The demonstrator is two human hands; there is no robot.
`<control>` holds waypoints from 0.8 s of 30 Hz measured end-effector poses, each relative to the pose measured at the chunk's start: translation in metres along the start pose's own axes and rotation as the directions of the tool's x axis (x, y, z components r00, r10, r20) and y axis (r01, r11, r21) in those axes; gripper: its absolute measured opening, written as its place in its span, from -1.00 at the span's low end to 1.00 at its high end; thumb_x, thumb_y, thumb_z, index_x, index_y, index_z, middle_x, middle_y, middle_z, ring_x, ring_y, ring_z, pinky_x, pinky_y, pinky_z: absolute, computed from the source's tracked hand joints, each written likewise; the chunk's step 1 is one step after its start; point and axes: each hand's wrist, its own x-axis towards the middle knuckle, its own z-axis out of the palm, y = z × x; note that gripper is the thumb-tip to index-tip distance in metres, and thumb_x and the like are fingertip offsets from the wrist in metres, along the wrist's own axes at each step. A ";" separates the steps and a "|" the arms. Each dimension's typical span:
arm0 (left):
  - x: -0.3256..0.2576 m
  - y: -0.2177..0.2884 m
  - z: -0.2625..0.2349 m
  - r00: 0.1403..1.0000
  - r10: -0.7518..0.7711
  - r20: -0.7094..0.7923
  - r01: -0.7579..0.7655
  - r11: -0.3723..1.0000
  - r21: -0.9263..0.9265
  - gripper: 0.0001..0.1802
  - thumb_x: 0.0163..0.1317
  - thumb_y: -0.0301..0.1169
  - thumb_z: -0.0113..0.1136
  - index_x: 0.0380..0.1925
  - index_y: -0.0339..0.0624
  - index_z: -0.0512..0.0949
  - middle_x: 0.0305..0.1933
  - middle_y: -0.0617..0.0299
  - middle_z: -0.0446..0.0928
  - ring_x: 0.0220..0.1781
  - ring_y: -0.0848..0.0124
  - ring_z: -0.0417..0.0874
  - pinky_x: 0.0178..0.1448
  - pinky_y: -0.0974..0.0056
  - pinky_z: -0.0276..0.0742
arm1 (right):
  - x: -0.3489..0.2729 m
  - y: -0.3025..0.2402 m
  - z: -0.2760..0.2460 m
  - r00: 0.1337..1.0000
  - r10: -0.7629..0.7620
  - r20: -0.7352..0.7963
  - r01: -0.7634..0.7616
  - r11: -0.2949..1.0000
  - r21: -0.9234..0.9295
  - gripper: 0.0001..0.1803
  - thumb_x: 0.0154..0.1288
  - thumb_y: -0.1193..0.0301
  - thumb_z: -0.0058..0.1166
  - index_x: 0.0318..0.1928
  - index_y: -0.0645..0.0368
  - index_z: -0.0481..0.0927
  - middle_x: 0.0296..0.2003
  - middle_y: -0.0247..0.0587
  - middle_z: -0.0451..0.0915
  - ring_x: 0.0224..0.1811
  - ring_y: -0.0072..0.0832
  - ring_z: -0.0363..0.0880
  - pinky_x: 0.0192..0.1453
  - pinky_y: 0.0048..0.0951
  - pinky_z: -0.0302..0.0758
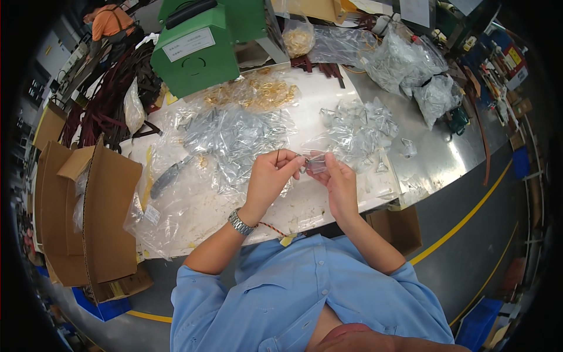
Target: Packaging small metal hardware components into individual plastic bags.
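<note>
A small clear plastic bag [316, 162] holding a metal piece sits pinched between both hands, left hand [268, 176] and right hand [339, 183], fingertips meeting above the white desk [246, 211].

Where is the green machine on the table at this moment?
In the head view, the green machine stands at the far left end of the white table, behind the bags of gold-coloured rings and beyond the person's left hand.

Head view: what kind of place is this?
Likely a factory packing or assembly bench. Both hands, left hand and right hand, work a small clear bag over a white worktable heaped with bagged metal parts; a green machine and cardboard cartons flank it.
</note>
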 end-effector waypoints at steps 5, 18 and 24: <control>-0.003 0.008 0.001 0.999 -0.032 0.028 0.034 0.998 -0.053 -0.80 0.44 -0.38 0.34 -0.29 -0.32 0.73 -0.48 0.34 0.70 -0.46 0.72 0.54 -0.36 0.53 0.35 | -0.004 -0.001 0.010 1.000 0.002 0.010 -0.001 0.999 -0.044 -0.59 0.64 0.20 0.13 0.13 0.35 0.71 -0.02 -0.13 0.78 0.00 -0.51 0.75 0.24 -0.41 0.63; 0.008 0.012 -0.028 0.939 -0.050 0.340 0.109 0.981 -0.157 -0.70 0.47 -0.38 0.31 0.09 -0.30 0.71 -0.35 0.34 0.69 -0.42 0.62 0.59 -0.28 0.50 0.43 | 0.001 -0.028 -0.013 0.909 0.226 0.350 -0.232 0.972 -0.026 -0.69 0.64 0.29 0.11 0.05 0.32 0.68 -0.06 -0.02 0.78 -0.27 -0.52 0.71 -0.10 -0.46 0.66; 0.004 0.004 -0.014 0.845 -0.084 0.528 0.232 0.948 -0.220 -0.81 0.42 -0.41 0.35 -0.07 -0.29 0.67 -0.38 0.32 0.68 -0.43 0.64 0.62 -0.40 0.49 0.36 | 0.008 -0.034 -0.027 0.688 0.413 0.597 -0.357 0.909 -0.217 -0.69 0.62 0.29 0.12 0.06 0.33 0.68 -0.09 -0.07 0.79 -0.37 -0.62 0.61 -0.23 -0.57 0.57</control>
